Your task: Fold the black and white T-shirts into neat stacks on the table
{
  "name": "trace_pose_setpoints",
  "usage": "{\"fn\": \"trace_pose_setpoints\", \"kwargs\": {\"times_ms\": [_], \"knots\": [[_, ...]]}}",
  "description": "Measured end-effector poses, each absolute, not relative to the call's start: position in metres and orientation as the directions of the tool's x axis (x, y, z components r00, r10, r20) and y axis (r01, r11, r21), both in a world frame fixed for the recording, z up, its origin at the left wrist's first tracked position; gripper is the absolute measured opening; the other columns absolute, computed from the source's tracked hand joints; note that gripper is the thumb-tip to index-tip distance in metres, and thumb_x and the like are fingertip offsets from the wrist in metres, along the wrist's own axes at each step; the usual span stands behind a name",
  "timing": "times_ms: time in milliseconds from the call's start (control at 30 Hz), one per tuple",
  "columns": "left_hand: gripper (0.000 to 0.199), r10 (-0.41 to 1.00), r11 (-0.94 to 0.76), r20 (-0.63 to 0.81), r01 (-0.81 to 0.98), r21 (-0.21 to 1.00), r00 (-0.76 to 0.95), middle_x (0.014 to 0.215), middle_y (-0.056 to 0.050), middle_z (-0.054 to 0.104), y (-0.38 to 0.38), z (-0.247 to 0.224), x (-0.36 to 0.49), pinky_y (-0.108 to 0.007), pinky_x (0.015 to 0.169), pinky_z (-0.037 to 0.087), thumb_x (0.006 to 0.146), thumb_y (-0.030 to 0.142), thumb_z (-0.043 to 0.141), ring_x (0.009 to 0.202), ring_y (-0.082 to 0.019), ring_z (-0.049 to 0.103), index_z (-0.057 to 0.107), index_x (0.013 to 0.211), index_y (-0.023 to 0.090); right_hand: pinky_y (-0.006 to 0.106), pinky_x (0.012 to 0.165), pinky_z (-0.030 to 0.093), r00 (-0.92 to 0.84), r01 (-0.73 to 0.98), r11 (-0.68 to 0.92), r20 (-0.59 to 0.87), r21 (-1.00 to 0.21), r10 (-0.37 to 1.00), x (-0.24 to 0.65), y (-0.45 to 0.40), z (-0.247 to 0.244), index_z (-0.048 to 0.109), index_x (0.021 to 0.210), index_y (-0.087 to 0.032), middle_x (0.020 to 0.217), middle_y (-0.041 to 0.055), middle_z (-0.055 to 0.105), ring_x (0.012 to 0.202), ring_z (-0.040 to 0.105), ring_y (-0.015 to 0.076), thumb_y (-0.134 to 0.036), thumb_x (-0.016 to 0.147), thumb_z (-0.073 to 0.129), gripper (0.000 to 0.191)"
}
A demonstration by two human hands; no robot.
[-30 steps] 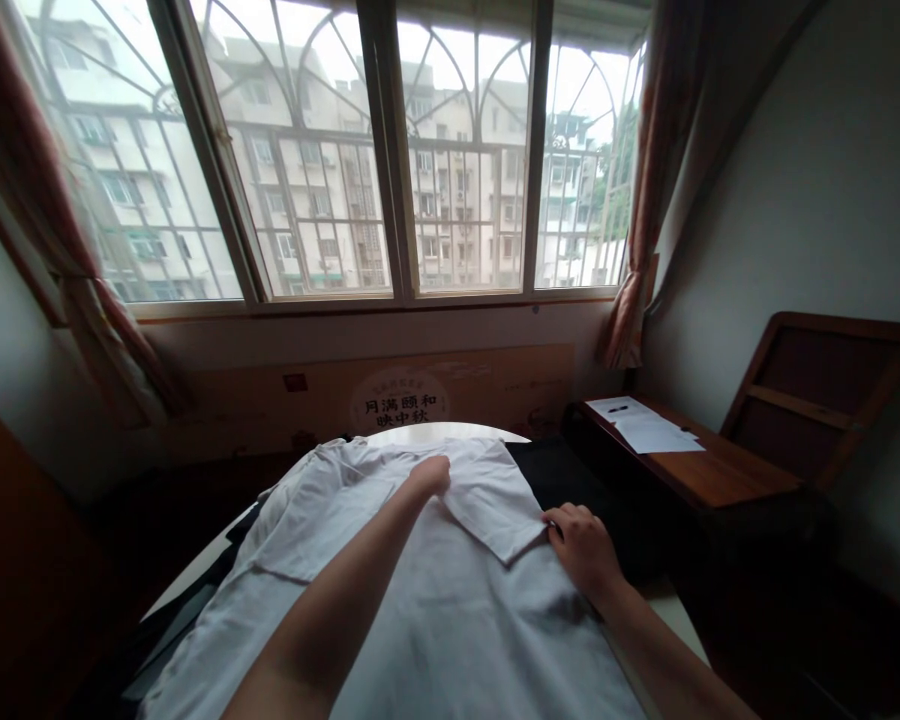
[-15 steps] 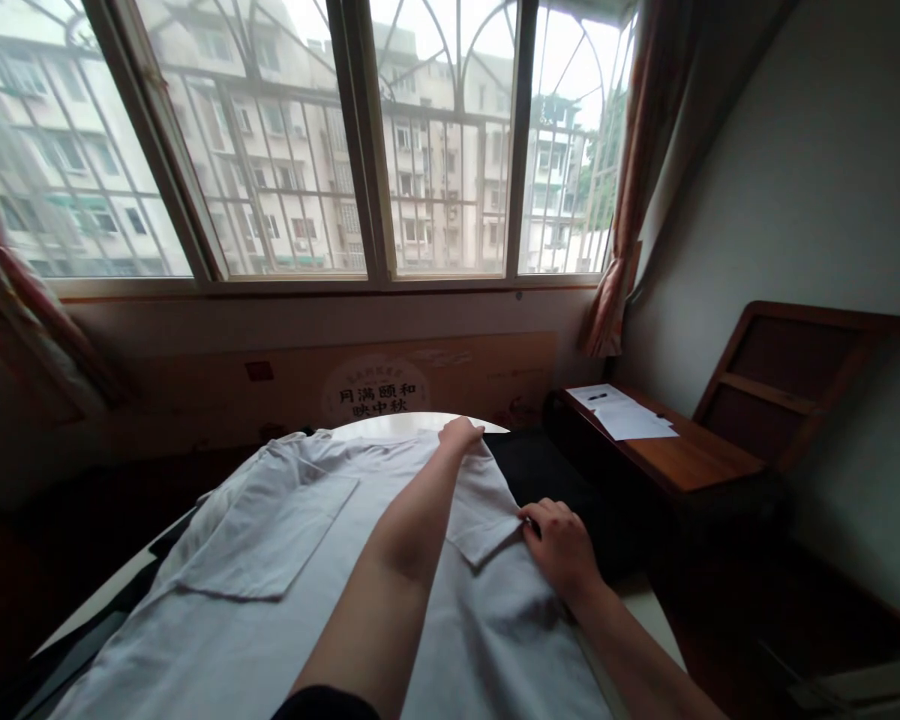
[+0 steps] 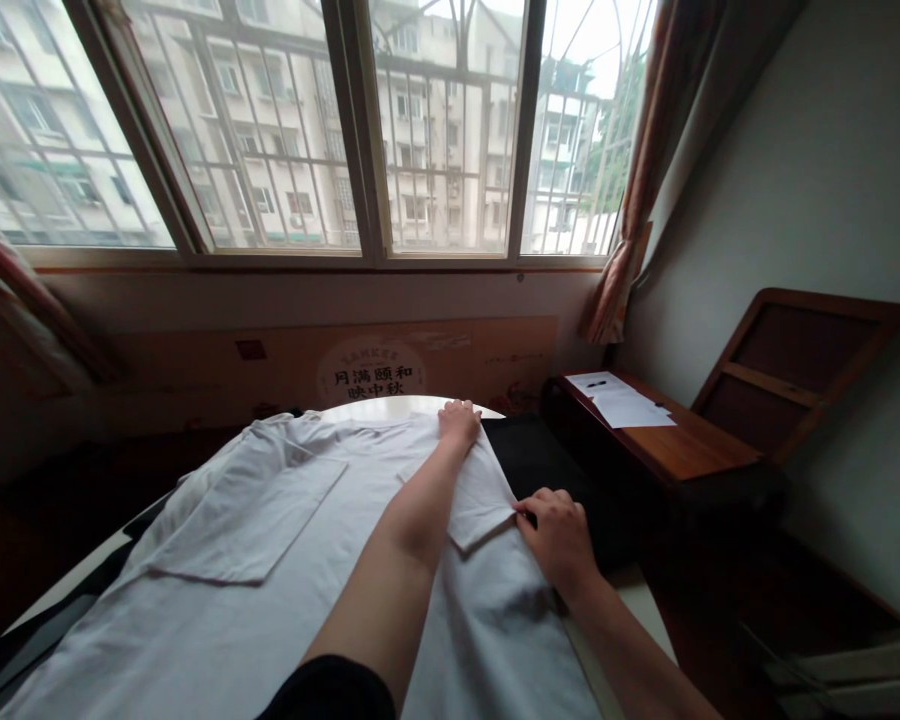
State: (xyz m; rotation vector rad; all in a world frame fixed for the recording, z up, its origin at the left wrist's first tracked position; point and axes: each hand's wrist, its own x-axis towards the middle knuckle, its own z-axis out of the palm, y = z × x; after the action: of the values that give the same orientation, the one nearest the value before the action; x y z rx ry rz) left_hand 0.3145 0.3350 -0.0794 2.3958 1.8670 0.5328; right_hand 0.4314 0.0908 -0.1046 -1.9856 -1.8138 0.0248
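A white shirt (image 3: 330, 560) lies spread over a table, with a squared flap of its cloth, apparently a sleeve, folded inward on the left. A matching flap lies on the right, partly hidden behind my left arm. My left hand (image 3: 459, 422) rests on the shirt's far right edge, its fingers slightly apart and pointing away from me. Nearer and further right, my right hand (image 3: 559, 535) pinches the outer corner of the right flap between thumb and fingers.
The table's pale rim (image 3: 390, 405) shows beyond the shirt. Black cloth (image 3: 529, 460) lies along its right side. A wooden bench (image 3: 709, 450) holds white papers (image 3: 622, 402) and a dark pen. A printed cardboard panel (image 3: 480, 365) stands below the barred windows.
My left hand has turned slightly, its fingers now pointing forward over the shirt's edge. My right hand keeps its pinch on the flap's corner. The camera view has tilted down a little.
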Motion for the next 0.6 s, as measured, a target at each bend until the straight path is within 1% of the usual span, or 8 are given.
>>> {"fn": "trace_pose_setpoints", "kwargs": {"times_ms": [133,200,267,300,367,467,533,600], "knots": [[0.037,0.922,-0.32,0.297,0.921,0.224,0.248,0.133,-0.019,0.056,0.317,-0.066,0.31,-0.046,0.107,0.037,0.104,0.032,0.034,0.128,-0.032,0.046,0.057,0.126,0.015,0.034,0.082,0.036,0.134,0.947,-0.04,0.277,-0.32,0.952,0.433,0.092,-0.108,0.079,0.101,-0.029,0.103,0.0066,0.071,0.101,0.057,0.0232,-0.029,0.092,0.063,0.018],[0.038,0.916,-0.361,0.262,0.908,0.212,0.303,0.126,-0.019,0.061,0.303,-0.066,0.306,-0.043,0.103,0.041,0.104,0.029,0.03,0.123,-0.031,0.051,0.06,0.123,0.014,0.034,0.082,0.036,0.131,0.947,-0.037,0.278,-0.318,0.952,0.433,0.092,-0.108,0.079,0.101,-0.029,0.104,0.0066,0.072,0.101,0.057,0.023,-0.029,0.092,0.063,0.018],[0.037,0.903,-0.417,0.198,0.886,0.203,0.38,0.121,-0.017,0.065,0.284,-0.074,0.303,-0.04,0.1,0.044,0.103,0.032,0.035,0.118,-0.03,0.056,0.063,0.119,0.015,0.033,0.082,0.036,0.128,0.947,-0.032,0.282,-0.321,0.951,0.433,0.091,-0.107,0.079,0.102,-0.029,0.104,0.0065,0.072,0.101,0.058,0.0229,-0.029,0.092,0.063,0.018],[0.038,0.893,-0.446,0.17,0.873,0.199,0.417,0.124,-0.017,0.065,0.274,-0.081,0.302,-0.04,0.102,0.044,0.102,0.036,0.039,0.12,-0.03,0.056,0.064,0.12,0.015,0.033,0.082,0.036,0.126,0.947,-0.03,0.283,-0.321,0.951,0.433,0.091,-0.107,0.079,0.102,-0.029,0.105,0.0064,0.072,0.101,0.058,0.0229,-0.029,0.093,0.063,0.018],[0.047,0.875,-0.483,0.133,0.853,0.196,0.465,0.139,-0.018,0.058,0.256,-0.094,0.302,-0.043,0.11,0.039,0.1,0.044,0.043,0.132,-0.032,0.049,0.059,0.131,0.012,0.033,0.082,0.036,0.122,0.949,-0.029,0.282,-0.313,0.952,0.432,0.089,-0.106,0.079,0.102,-0.029,0.105,0.0061,0.071,0.102,0.058,0.0226,-0.029,0.093,0.062,0.019],[0.066,0.872,-0.489,0.104,0.849,0.203,0.477,0.16,-0.02,0.035,0.241,-0.108,0.304,-0.051,0.121,0.023,0.1,0.052,0.036,0.149,-0.033,0.028,0.041,0.149,0.008,0.032,0.081,0.036,0.118,0.956,-0.033,0.281,-0.292,0.952,0.431,0.087,-0.106,0.078,0.103,-0.028,0.105,0.0055,0.072,0.101,0.059,0.0222,-0.029,0.094,0.061,0.019],[0.071,0.875,-0.483,0.084,0.85,0.21,0.476,0.164,-0.019,0.027,0.239,-0.11,0.305,-0.053,0.124,0.017,0.1,0.054,0.031,0.153,-0.032,0.02,0.034,0.153,0.008,0.032,0.08,0.036,0.117,0.96,-0.036,0.282,-0.277,0.952,0.431,0.086,-0.107,0.078,0.103,-0.029,0.106,0.0047,0.072,0.101,0.06,0.0223,-0.03,0.095,0.061,0.019],[0.072,0.877,-0.479,0.063,0.851,0.215,0.477,0.165,-0.018,0.025,0.238,-0.107,0.305,-0.053,0.124,0.014,0.1,0.055,0.028,0.154,-0.031,0.018,0.032,0.155,0.008,0.032,0.079,0.037,0.116,0.964,-0.041,0.276,-0.262,0.954,0.431,0.086,-0.108,0.078,0.104,-0.03,0.106,0.0039,0.072,0.101,0.06,0.0226,-0.031,0.095,0.06,0.02]]}}
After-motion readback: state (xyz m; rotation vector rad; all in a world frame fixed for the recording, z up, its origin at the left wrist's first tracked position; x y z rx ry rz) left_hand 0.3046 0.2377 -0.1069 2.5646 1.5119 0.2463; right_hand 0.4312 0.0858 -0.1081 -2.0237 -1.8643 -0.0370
